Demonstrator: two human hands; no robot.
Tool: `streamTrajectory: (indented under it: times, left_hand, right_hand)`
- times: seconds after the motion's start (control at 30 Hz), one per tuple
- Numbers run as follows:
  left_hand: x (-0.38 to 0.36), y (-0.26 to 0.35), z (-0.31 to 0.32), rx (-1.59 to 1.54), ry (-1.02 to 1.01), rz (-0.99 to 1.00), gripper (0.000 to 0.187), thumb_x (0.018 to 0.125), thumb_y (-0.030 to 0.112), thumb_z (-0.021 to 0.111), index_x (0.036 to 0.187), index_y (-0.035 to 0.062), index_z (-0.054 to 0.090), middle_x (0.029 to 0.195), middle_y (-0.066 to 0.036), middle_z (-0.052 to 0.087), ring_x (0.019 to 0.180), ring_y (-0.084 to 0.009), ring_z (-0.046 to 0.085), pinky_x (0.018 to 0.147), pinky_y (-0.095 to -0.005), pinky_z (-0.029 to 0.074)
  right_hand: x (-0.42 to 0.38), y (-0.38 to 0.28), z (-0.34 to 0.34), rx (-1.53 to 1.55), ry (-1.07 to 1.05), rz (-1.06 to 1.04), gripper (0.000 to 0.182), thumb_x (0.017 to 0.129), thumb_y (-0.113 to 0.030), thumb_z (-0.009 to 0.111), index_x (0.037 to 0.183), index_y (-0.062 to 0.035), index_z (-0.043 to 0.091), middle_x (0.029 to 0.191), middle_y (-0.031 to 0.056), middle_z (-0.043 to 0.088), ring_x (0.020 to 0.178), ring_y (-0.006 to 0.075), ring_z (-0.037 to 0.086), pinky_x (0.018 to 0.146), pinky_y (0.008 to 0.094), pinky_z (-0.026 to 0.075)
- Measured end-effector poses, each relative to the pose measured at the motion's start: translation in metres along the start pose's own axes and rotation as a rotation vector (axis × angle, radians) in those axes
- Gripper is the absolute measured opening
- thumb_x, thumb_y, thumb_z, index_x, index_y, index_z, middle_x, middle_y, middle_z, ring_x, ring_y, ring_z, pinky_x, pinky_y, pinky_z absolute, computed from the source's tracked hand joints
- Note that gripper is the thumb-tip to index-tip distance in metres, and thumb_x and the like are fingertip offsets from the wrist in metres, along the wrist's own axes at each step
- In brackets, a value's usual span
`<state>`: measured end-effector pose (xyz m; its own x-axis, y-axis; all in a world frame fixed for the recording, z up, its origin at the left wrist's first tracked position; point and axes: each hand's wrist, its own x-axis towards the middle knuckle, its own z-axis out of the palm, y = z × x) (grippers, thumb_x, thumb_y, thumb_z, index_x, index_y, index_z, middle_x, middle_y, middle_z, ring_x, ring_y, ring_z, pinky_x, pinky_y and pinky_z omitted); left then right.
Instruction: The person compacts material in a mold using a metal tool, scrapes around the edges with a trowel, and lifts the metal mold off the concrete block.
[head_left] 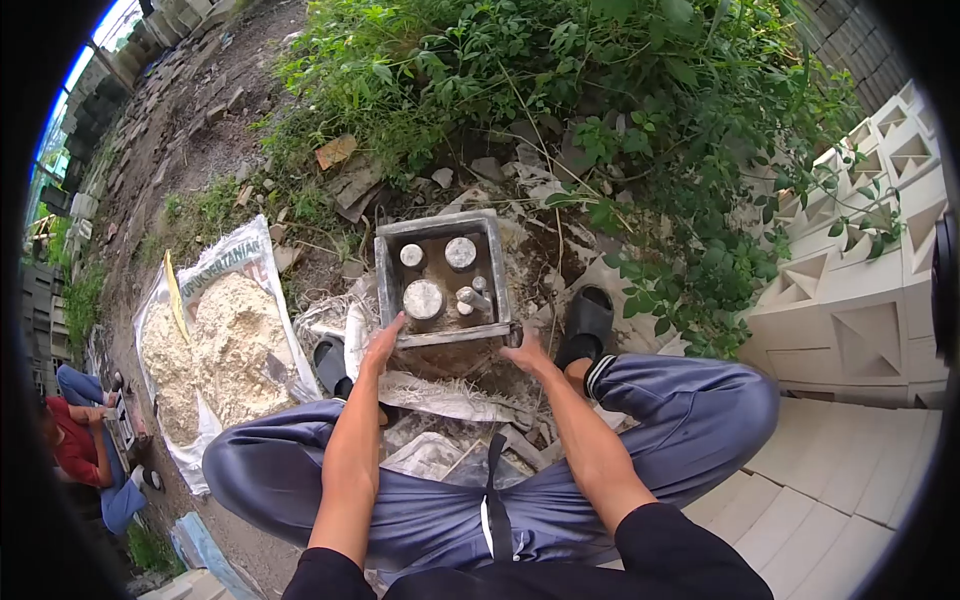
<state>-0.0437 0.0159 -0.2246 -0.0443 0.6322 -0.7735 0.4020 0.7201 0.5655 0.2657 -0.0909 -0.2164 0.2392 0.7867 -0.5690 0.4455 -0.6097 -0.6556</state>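
Note:
A square, box-like mold [436,339] with grey walls sits on the ground between my feet. Inside it stand several pale round plugs of different sizes, among them a large round plug [423,299] near my left hand and another round plug [461,253] at the far right. Small peg-like pieces [470,298] stand close to the right wall. My left hand [383,343] grips the near left corner of the mold. At the near right corner, my right hand [527,350] is closed on the frame. The undersides of both hands are hidden.
To the left lies an opened sack [258,240] heaped with pale powder [235,330], a trowel-like blade [290,380] in it. Pale cast blocks [840,330] are stacked at right. Green plants [690,150] grow ahead. A person in a red shirt [75,440] sits far left.

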Motion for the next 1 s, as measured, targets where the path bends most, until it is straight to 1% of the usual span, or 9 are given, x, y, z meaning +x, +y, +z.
streamTrajectory:
  times: [0.13,0.17,0.23,0.3,0.47,0.57,0.67,0.93,1.0]
  left_hand:
    - [-0.041,0.028,0.0,-0.195,-0.196,0.026,0.071,0.084,0.051,0.054,0.13,-0.0018,0.047,0.133,-0.015,0.048,0.114,-0.0284,0.05,0.097,-0.0336,0.037]
    - [-0.014,0.007,-0.003,-0.278,-0.247,0.026,0.062,0.085,0.046,0.053,0.127,-0.0011,0.051,0.131,-0.012,0.049,0.113,-0.0237,0.048,0.097,-0.0321,0.035]
    - [-0.007,-0.001,-0.006,-0.198,-0.2,0.052,0.059,0.085,0.045,0.054,0.125,0.001,0.052,0.127,-0.01,0.052,0.111,-0.0224,0.049,0.097,-0.0324,0.035]
    - [-0.003,-0.007,-0.008,-0.165,-0.182,0.072,0.061,0.084,0.042,0.054,0.127,-0.0014,0.051,0.13,-0.012,0.049,0.117,-0.0234,0.045,0.101,-0.0315,0.03]
    - [0.014,-0.029,-0.01,-0.07,-0.053,0.096,0.056,0.085,0.039,0.052,0.126,0.0007,0.05,0.127,-0.009,0.051,0.116,-0.0209,0.044,0.1,-0.0327,0.03]
    - [0.014,-0.027,-0.01,-0.047,-0.039,0.114,0.057,0.086,0.04,0.05,0.127,-0.0002,0.049,0.127,-0.01,0.05,0.116,-0.0212,0.043,0.101,-0.033,0.029]
    - [-0.001,-0.014,-0.007,-0.031,-0.042,0.126,0.056,0.087,0.039,0.05,0.127,-0.0007,0.049,0.126,-0.01,0.051,0.114,-0.0213,0.045,0.1,-0.033,0.03]
    - [0.014,-0.028,-0.014,-0.075,-0.084,0.092,0.052,0.088,0.035,0.048,0.126,0.0,0.048,0.123,-0.012,0.052,0.11,-0.0225,0.049,0.097,-0.0326,0.035]
    - [0.011,-0.027,-0.012,-0.125,-0.121,0.063,0.05,0.089,0.034,0.047,0.125,0.0,0.049,0.122,-0.012,0.053,0.109,-0.0227,0.049,0.098,-0.0325,0.035]
  right_hand:
    - [0.01,-0.002,0.001,-0.106,0.068,-0.065,0.081,0.065,-0.016,0.069,0.135,0.0019,0.032,0.131,0.0266,0.039,0.124,0.0403,0.039,0.103,0.0426,0.037]
    - [0.014,-0.007,0.002,-0.16,0.06,-0.051,0.076,0.066,-0.013,0.068,0.132,0.0024,0.035,0.131,0.0241,0.04,0.123,0.0397,0.04,0.1,0.0434,0.039]
    - [0.012,-0.02,0.005,-0.237,0.105,-0.039,0.067,0.067,-0.011,0.067,0.128,0.0001,0.042,0.13,0.0171,0.043,0.12,0.0368,0.045,0.094,0.0433,0.045]
    - [0.017,-0.022,0.007,-0.174,0.121,-0.046,0.065,0.067,-0.011,0.068,0.126,-0.0026,0.044,0.129,0.0169,0.044,0.119,0.0365,0.045,0.095,0.0425,0.044]
    - [0.04,0.002,0.036,-0.151,0.186,-0.048,0.058,0.066,-0.014,0.072,0.12,-0.0083,0.052,0.123,0.0164,0.047,0.113,0.0356,0.049,0.093,0.0414,0.045]
    - [0.077,0.045,0.077,0.465,0.211,-0.041,0.057,0.063,-0.015,0.075,0.116,-0.0085,0.056,0.116,0.016,0.05,0.106,0.035,0.051,0.089,0.0404,0.045]
    - [0.068,0.035,0.067,0.542,0.247,-0.084,0.058,0.062,-0.016,0.077,0.116,-0.0093,0.057,0.111,0.0158,0.051,0.102,0.0347,0.052,0.086,0.0397,0.045]
    - [0.044,0.004,0.034,0.08,0.197,0.016,0.067,0.062,-0.008,0.075,0.125,-0.009,0.053,0.111,0.0184,0.051,0.106,0.036,0.051,0.088,0.0389,0.045]
    - [0.04,0.001,0.031,0.046,0.231,-0.011,0.059,0.064,-0.009,0.073,0.12,-0.0057,0.055,0.112,0.0202,0.052,0.107,0.0351,0.052,0.088,0.0379,0.044]
